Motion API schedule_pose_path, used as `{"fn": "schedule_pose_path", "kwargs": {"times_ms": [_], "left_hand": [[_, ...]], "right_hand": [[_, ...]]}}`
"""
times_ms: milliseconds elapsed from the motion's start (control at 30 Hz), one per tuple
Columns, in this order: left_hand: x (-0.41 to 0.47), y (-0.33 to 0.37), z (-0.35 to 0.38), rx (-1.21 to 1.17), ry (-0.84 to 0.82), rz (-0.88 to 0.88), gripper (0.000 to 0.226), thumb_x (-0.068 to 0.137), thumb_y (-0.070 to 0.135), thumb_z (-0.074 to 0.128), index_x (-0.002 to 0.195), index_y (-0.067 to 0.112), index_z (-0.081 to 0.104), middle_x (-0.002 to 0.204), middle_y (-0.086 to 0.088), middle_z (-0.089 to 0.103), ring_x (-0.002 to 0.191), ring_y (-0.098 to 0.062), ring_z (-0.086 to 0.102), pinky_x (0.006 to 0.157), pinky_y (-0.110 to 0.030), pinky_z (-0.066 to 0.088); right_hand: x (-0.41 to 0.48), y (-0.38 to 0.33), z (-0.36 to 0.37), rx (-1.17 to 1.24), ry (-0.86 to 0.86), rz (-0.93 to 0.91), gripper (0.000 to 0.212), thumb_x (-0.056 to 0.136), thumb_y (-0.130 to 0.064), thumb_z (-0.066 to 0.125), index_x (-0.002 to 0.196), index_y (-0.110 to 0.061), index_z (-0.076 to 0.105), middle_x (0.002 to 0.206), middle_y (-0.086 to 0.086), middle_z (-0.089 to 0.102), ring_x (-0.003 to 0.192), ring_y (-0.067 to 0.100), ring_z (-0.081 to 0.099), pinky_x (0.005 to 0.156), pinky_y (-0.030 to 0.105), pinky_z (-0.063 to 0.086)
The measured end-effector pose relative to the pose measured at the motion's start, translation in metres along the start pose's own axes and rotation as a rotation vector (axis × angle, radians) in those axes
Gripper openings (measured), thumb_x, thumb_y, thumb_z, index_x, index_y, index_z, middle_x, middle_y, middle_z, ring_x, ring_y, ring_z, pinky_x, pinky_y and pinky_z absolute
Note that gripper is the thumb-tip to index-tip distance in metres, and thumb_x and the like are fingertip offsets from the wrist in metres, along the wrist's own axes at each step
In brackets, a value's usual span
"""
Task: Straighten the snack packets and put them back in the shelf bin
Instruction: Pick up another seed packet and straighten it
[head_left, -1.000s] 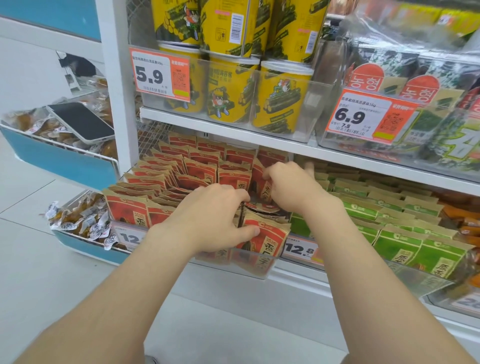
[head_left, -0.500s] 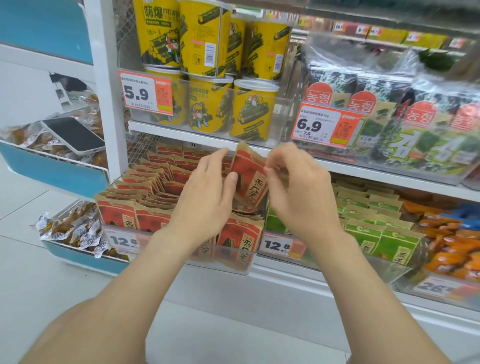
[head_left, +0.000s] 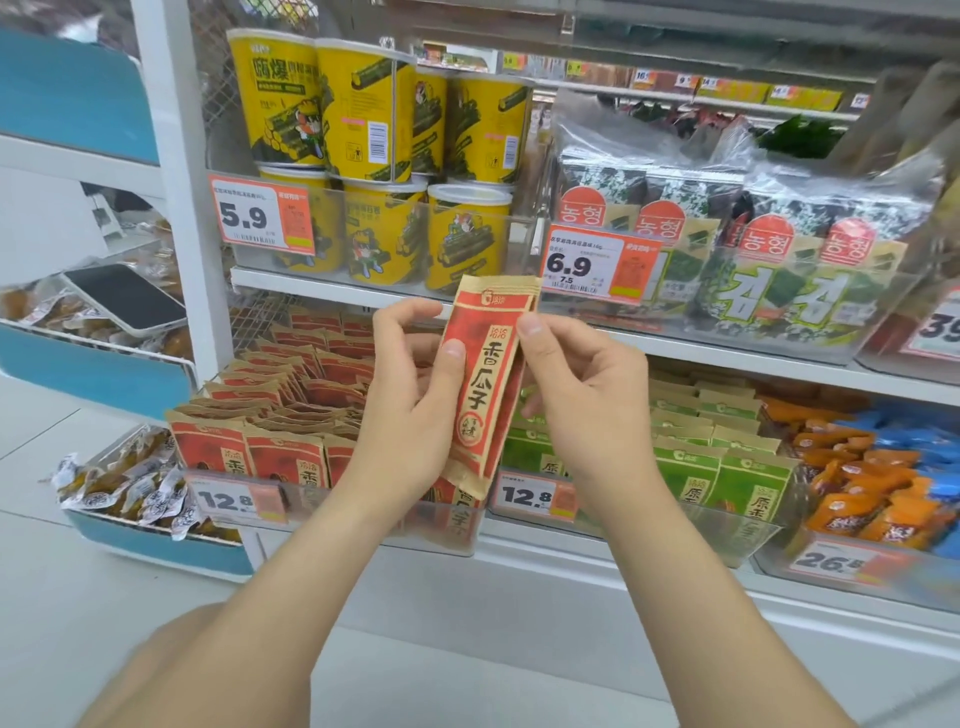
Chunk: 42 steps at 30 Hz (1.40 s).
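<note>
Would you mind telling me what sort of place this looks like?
Most likely a shop's snack aisle: printed price tags, rows of identical red packets and stacked yellow tubs.

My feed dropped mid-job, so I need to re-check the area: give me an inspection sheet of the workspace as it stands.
Surface: lower shelf carries clear bins side by side.
Job's things: red packet held upright over the shelf bin; packets in the bin stand in rows, some leaning.
Clutter: phone lying on wrapped snacks in the side basket.
Grippers: left hand and right hand both pinch the red packet.
Cables: nothing seen.
Surroundings: yellow tubs and seaweed packs on the shelf above; green packets right of the red ones.
</note>
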<state>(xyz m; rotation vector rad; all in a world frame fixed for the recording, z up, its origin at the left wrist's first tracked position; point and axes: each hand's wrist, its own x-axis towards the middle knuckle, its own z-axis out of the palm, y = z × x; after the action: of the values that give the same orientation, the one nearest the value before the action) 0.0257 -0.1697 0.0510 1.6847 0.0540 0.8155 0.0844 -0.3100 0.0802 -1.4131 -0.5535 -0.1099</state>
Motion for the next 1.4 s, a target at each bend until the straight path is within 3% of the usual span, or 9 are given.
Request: {"fn": "schedule_pose_path", "kwargs": {"times_ms": [133,200,300,500,700,833,1000,1133,1400], "left_hand": [[0.001,0.004,0.003,-0.019,-0.05,0.0,0.016,0.116,0.024,0.049,0.125,0.026,0.061,0.109,0.002,0.072,0.098,-0.012,0.073,0.084,-0.034,0.06],[-0.001,0.008,0.007,-0.126,-0.099,-0.063,0.017,0.115,0.031,0.047,0.115,0.018,0.058,0.093,-0.005,0.074,0.079,-0.018,0.072,0.07,-0.038,0.06],[-0.003,0.016,0.011,-0.255,-0.149,-0.115,0.032,0.106,0.043,0.05,0.105,0.011,0.051,0.071,0.0,0.067,0.06,-0.014,0.064,0.053,-0.03,0.053],[-0.001,0.013,0.01,-0.259,-0.051,-0.165,0.021,0.113,0.03,0.051,0.104,0.012,0.058,0.074,0.008,0.071,0.067,-0.004,0.067,0.057,-0.019,0.052],[-0.001,0.013,0.01,-0.241,0.038,-0.174,0.039,0.113,0.045,0.049,0.115,0.009,0.063,0.117,-0.022,0.072,0.113,-0.037,0.073,0.101,-0.063,0.058],[-0.001,0.014,0.011,-0.21,0.04,-0.136,0.039,0.109,0.051,0.048,0.111,0.015,0.064,0.115,-0.022,0.071,0.114,-0.045,0.068,0.099,-0.072,0.052],[-0.001,0.009,0.011,-0.129,-0.023,-0.054,0.031,0.118,0.036,0.042,0.102,0.018,0.063,0.089,-0.002,0.07,0.081,-0.02,0.065,0.073,-0.04,0.055],[0.0,0.01,0.012,-0.144,-0.054,-0.053,0.034,0.118,0.031,0.042,0.108,0.01,0.066,0.084,-0.001,0.069,0.076,-0.012,0.063,0.063,-0.022,0.051],[0.002,0.008,0.005,-0.383,-0.1,-0.206,0.025,0.111,0.036,0.054,0.102,0.019,0.071,0.085,-0.009,0.065,0.073,-0.021,0.058,0.064,-0.033,0.05]], "right_hand": [[-0.006,0.001,0.013,0.13,-0.027,0.089,0.02,0.104,-0.024,0.07,0.11,-0.006,0.078,0.081,0.013,0.077,0.062,0.018,0.066,0.05,0.032,0.057],[-0.005,0.001,0.015,0.136,-0.09,0.133,0.023,0.105,-0.028,0.068,0.111,-0.006,0.069,0.073,0.009,0.069,0.054,0.016,0.06,0.046,0.031,0.053],[-0.002,0.003,0.014,0.063,-0.142,0.146,0.024,0.108,-0.034,0.063,0.109,-0.01,0.059,0.066,0.004,0.058,0.05,0.014,0.051,0.045,0.03,0.047],[0.002,0.008,0.012,-0.031,-0.219,0.082,0.017,0.109,-0.033,0.063,0.117,-0.017,0.065,0.091,0.018,0.067,0.077,0.02,0.063,0.067,0.036,0.055],[-0.006,0.015,0.021,-0.034,-0.23,0.118,0.02,0.104,-0.039,0.069,0.122,-0.032,0.064,0.116,0.012,0.074,0.107,0.031,0.073,0.087,0.04,0.063],[-0.006,0.016,0.023,0.012,-0.199,0.143,0.021,0.101,-0.043,0.071,0.119,-0.033,0.065,0.119,0.009,0.074,0.107,0.031,0.073,0.083,0.037,0.061],[-0.004,0.014,0.021,0.122,-0.132,0.199,0.027,0.099,-0.039,0.077,0.122,-0.029,0.065,0.121,0.014,0.074,0.089,0.016,0.074,0.073,0.03,0.058],[-0.004,0.012,0.018,0.13,-0.125,0.186,0.021,0.104,-0.032,0.071,0.121,-0.022,0.065,0.119,0.017,0.074,0.079,0.01,0.072,0.066,0.021,0.056],[-0.003,0.019,0.02,0.149,-0.078,0.226,0.016,0.109,-0.026,0.063,0.109,-0.012,0.071,0.095,0.008,0.072,0.086,0.02,0.063,0.079,0.037,0.052]]}}
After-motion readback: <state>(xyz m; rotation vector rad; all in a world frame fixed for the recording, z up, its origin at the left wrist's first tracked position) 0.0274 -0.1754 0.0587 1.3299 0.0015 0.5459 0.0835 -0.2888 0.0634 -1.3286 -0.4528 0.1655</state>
